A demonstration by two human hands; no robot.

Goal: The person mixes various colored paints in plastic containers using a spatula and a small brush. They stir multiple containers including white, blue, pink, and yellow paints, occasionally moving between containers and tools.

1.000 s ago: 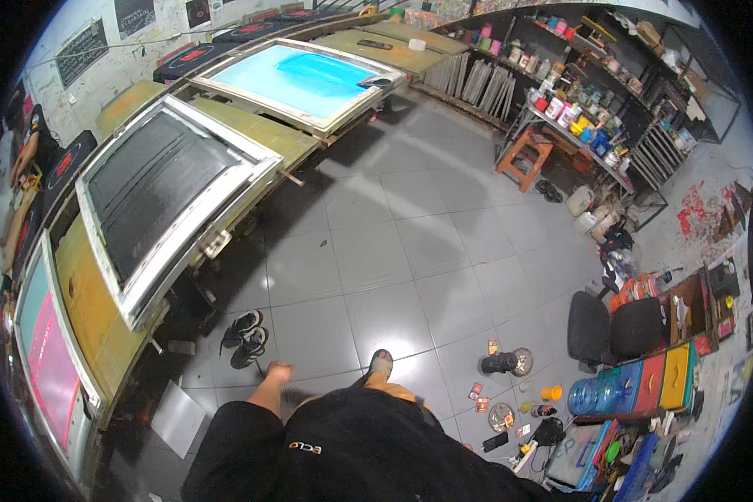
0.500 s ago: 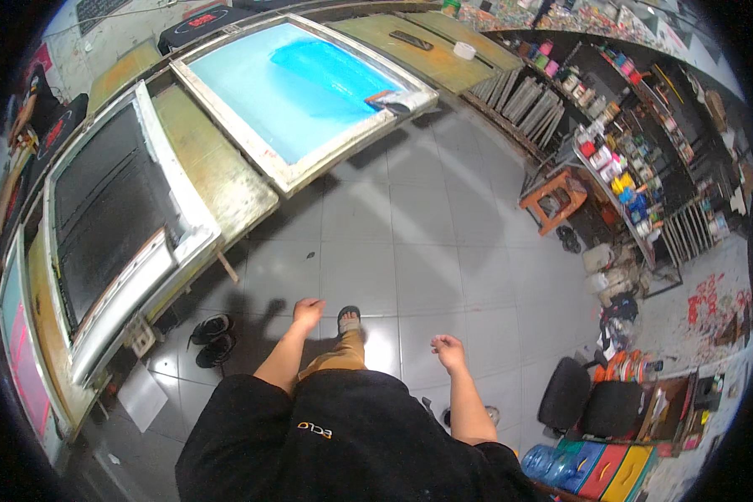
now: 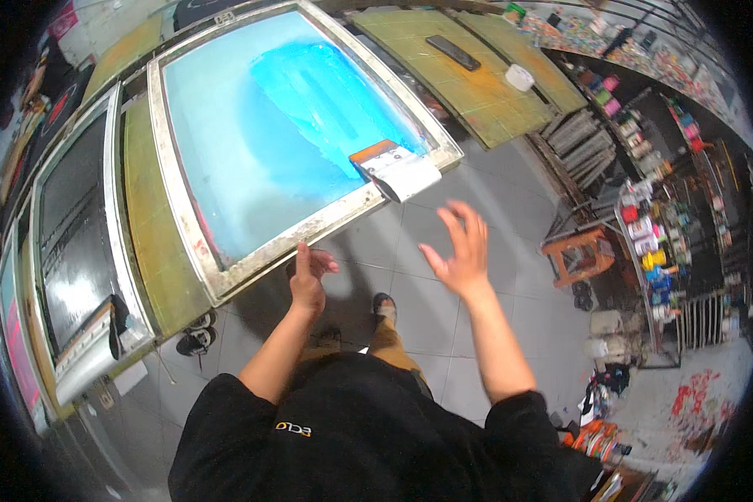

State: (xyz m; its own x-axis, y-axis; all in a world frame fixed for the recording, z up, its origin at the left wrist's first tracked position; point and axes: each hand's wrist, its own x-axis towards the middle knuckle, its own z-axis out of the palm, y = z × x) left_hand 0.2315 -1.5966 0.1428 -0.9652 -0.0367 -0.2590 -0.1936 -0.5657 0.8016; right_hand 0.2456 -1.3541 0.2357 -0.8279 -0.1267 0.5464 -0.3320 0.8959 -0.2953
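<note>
A white-framed printing screen (image 3: 169, 144) with bright cyan ink (image 3: 309, 100) spread over its pale blue mesh lies before me. A squeegee (image 3: 402, 174) with a pale metal body and an orange-brown strip rests on its lower right corner. My left hand (image 3: 308, 276) is open at the frame's near edge; whether it touches the frame I cannot tell. My right hand (image 3: 460, 251) reaches up with fingers spread below the squeegee, holding nothing. Further left is a dark screen (image 3: 75, 213) with another squeegee (image 3: 89, 343) at its near end.
Yellowed platens (image 3: 519, 113) at the back carry a dark phone-like object (image 3: 452, 52) and a white roll (image 3: 519, 77). At right are crowded paint shelves (image 3: 669, 217), an orange stool (image 3: 577, 258) and stacked frames (image 3: 581, 151). Shoes (image 3: 197, 339) lie on the tiled floor (image 3: 427, 326).
I have moved up to the cyan screen, which now looks larger and nearer. Both hands have risen from low by my body toward its near edge, the right one with fingers spreading.
</note>
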